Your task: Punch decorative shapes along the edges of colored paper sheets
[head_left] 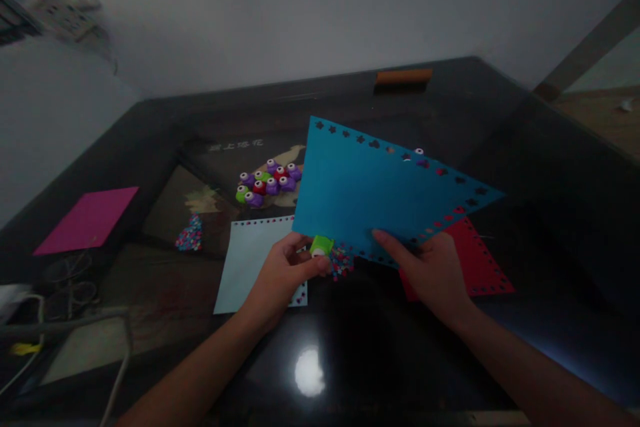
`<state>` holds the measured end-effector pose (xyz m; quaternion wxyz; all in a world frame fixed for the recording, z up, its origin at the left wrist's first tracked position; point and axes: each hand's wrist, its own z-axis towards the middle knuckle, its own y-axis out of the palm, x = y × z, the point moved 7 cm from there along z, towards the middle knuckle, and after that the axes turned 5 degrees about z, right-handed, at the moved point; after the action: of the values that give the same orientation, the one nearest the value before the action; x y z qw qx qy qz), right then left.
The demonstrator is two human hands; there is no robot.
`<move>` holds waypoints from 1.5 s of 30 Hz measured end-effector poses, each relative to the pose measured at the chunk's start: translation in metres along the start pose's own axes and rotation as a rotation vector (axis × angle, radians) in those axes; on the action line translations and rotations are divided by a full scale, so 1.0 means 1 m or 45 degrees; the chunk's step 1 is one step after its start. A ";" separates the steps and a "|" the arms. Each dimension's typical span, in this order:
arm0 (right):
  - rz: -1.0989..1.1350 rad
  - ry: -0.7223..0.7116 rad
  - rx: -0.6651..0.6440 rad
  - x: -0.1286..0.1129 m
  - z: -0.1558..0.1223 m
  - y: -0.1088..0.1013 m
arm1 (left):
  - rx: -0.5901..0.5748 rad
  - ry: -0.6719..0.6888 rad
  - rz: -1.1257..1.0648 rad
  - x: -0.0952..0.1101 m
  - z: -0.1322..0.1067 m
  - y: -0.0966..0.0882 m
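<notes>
My left hand (285, 270) is closed around a small green paper punch (321, 245), which sits on the lower edge of a blue paper sheet (370, 193). My right hand (425, 263) pinches the same blue sheet by its lower edge and holds it tilted above the table. Small shapes are punched out along the sheet's borders. A little heap of coloured punched bits (341, 262) lies just below the punch.
Under the blue sheet lie a red sheet (483, 260) and a pale blue sheet (250, 260), both with punched edges. A cluster of several punches (267, 183) sits farther back. A pink sheet (90, 219) is at the left, and cables (60, 327) run near the dark table's (360, 360) front left.
</notes>
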<state>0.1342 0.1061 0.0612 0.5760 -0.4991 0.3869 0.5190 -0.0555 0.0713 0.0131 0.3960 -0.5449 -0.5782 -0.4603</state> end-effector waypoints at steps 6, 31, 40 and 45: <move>-0.058 -0.040 -0.034 -0.002 -0.001 0.002 | 0.064 -0.002 0.013 0.003 -0.001 -0.003; 0.073 0.096 -0.046 0.008 0.001 0.005 | 0.081 0.075 0.102 0.001 0.001 -0.009; 0.021 0.041 -0.015 0.006 0.001 0.003 | 0.094 0.034 0.005 0.004 0.002 -0.007; 0.056 0.084 0.003 0.006 0.001 0.003 | 0.107 0.035 -0.011 0.004 0.003 -0.007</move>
<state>0.1320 0.1082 0.0547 0.5520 -0.5066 0.4171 0.5144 -0.0628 0.0750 0.0152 0.4244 -0.5190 -0.5939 -0.4447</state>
